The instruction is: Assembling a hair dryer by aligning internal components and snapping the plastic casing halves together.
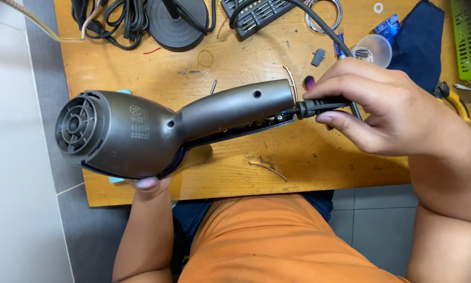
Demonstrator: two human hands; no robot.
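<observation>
Over a scuffed wooden workbench, a grey plastic hair dryer lies on its side with its long axis running left to right, round rear grille toward the left and its split-open handle pointing right. The left hand cups the dryer's body from beneath, only a fingertip showing, so how tightly it grips cannot be told. The right hand, the nearer one to the handle's end, has thumb and fingers closed around the black rubber cord sleeve where it meets the handle, the black power cord running up and away across the bench.
</observation>
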